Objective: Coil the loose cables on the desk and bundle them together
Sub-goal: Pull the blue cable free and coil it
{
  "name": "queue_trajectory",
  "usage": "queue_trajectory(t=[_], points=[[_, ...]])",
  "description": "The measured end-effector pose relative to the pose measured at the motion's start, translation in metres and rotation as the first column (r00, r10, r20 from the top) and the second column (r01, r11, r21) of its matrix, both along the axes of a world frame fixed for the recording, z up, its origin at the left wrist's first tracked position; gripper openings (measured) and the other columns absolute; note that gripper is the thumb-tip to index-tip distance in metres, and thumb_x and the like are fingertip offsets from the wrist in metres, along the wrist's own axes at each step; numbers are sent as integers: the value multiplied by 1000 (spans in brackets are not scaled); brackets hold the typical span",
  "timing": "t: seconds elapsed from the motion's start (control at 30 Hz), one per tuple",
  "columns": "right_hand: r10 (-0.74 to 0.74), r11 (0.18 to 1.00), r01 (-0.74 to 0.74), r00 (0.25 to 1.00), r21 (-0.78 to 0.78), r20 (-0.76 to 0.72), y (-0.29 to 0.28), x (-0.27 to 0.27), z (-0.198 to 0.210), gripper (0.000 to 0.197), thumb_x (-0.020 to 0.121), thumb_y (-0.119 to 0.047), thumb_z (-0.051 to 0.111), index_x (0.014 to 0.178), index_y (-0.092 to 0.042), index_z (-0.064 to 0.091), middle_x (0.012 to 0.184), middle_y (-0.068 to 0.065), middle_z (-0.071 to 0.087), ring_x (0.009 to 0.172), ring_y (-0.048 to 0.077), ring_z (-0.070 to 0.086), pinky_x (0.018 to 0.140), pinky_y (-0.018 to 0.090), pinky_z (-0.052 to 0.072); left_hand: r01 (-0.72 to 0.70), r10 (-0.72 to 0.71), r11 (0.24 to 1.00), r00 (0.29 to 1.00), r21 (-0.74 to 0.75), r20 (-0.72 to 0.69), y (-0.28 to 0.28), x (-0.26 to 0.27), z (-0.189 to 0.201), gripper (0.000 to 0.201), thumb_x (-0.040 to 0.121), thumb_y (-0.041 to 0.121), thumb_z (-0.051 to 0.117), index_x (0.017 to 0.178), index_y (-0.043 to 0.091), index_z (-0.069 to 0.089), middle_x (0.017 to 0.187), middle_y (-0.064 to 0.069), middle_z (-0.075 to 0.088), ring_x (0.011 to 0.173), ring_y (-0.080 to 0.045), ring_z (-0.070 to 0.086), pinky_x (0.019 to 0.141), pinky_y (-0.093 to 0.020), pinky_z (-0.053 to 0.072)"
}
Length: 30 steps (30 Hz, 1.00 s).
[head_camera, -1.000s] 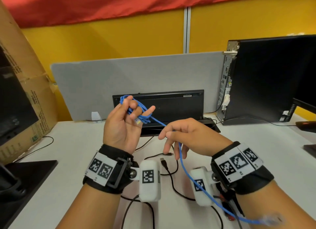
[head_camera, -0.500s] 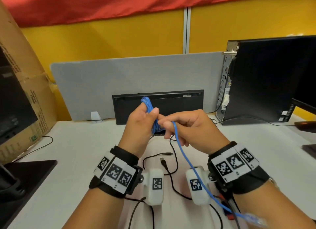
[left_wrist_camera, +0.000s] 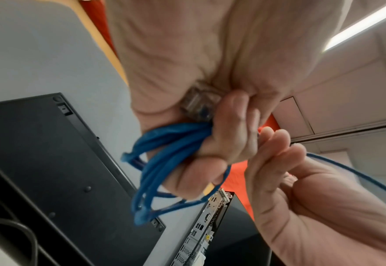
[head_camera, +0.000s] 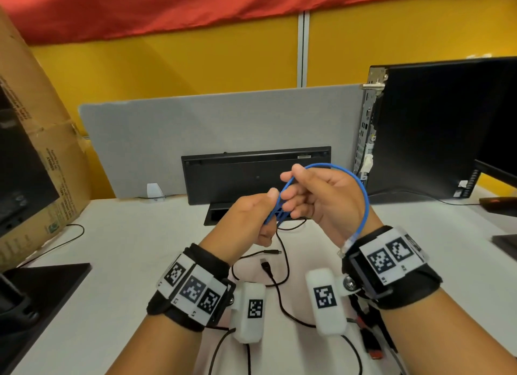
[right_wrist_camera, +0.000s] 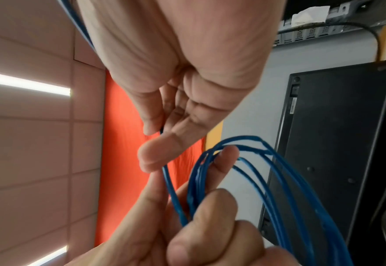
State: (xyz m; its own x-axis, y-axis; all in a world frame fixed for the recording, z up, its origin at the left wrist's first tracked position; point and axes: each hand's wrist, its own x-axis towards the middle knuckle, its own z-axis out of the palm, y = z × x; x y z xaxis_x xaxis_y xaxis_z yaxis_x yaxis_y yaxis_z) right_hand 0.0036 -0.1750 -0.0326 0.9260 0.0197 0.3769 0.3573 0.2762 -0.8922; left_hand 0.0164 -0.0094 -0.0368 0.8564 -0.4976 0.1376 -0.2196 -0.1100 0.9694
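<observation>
At frame centre, the left hand [head_camera: 253, 219] grips the light, springy blue cable [head_camera: 363, 195] coil; the right hand [head_camera: 316, 199] pinches its free tail, best held beside the coil.

A thin blue cable [head_camera: 361, 195] is gathered into several loops at mid-frame in the head view, with its free end arcing right and down to a clear plug [head_camera: 346, 246]. Loose black cables [head_camera: 279, 293] lie curled on the white desk [head_camera: 126, 262] at lower centre.
</observation>
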Motion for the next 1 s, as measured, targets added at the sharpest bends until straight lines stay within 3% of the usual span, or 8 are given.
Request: queue_trajectory(t=[0.17, 0.27, 0.4, 0.5, 0.6, 0.67, 0.83, 1.0], points=[[-31, 983, 39, 999, 179, -44, -5, 0, 5, 26, 80, -30, 70, 84, -4, 71, 77, 13, 73, 68, 20, 72, 57, 21, 56, 52, -51, 999, 999, -12, 19, 2, 2, -4, 33, 101, 32, 45, 98, 10, 69, 55, 6, 32, 47, -9, 29, 54, -29, 37], [24, 952, -25, 1000, 304, 5, -8, 1, 5, 22, 84, -24, 66, 91, -3, 64, 107, 17, 72, 100, 28, 71, 76, 27, 58, 43, -43, 998, 999, -36, 4, 0, 4, -8, 39, 103, 32, 40, 98, 6, 69, 52, 6, 31, 44, -10, 27, 49, -27, 39], [-19, 999, 22, 992, -23, 125, -7, 2, 2, 21, 92, -9, 60, 111, -11, 69, 118, 7, 71, 113, 23, 65, 91, 33, 55, -31, -3, 955, 993, -296, -114, 4, 9, -7, 45, 104, 36, 36, 77, 9, 60, 51, 3, 24, 41, -12, 17, 46, -26, 36], [-124, 919, 196, 967, -342, 222, -2, 1, -1, 36, 85, -3, 69, 111, -28, 69, 111, -5, 73, 105, 8, 67, 90, 30, 53, -28, -64, 902, 978, -432, -198, 10, 13, -5, 46, 103, 37, 37, 70, 13, 57, 49, 4, 22, 39, -11, 17, 45, -27, 36], [-74, 851, 204, 959, -485, 274, 6, 0, -5, 54, 81, 2, 71, 120, -34, 60, 120, -8, 67, 114, 10, 62, 98, 40, 51, -12, -96, 885, 974, -466, -207, 12, 14, -5, 47, 102, 39, 37, 69, 14, 58, 47, 5, 24, 37, -10, 19, 46, -28, 39], [-97, 804, 256, 947, -536, 307, 8, -1, -6, 59, 85, 2, 65, 133, -32, 54, 120, -7, 65, 110, 11, 63, 96, 38, 53, -3, -97, 896, 975, -444, -201, 12, 13, -6, 49, 102, 40, 36, 69, 13, 59, 47, 5, 25, 37, -11, 20, 48, -29, 41], [-204, 581, 530, 830, -618, 520, 12, -2, -4, 54, 92, 0, 57, 142, -16, 47, 101, -8, 54, 88, -7, 53, 81, 3, 40, 25, -82, 946, 983, -324, -164, 7, 9, -5, 51, 103, 42, 36, 66, 14, 58, 47, 4, 29, 41, -14, 25, 55, -32, 45], [-190, 460, 644, 744, -612, 640, 16, -4, -6, 37, 86, 12, 57, 121, 2, 64, 93, 19, 60, 80, 14, 51, 71, 6, 38, -21, -12, 972, 991, -235, -136, 1, 1, -3, 55, 102, 40, 36, 58, 14, 55, 46, 2, 31, 43, -16, 26, 56, -33, 44]])
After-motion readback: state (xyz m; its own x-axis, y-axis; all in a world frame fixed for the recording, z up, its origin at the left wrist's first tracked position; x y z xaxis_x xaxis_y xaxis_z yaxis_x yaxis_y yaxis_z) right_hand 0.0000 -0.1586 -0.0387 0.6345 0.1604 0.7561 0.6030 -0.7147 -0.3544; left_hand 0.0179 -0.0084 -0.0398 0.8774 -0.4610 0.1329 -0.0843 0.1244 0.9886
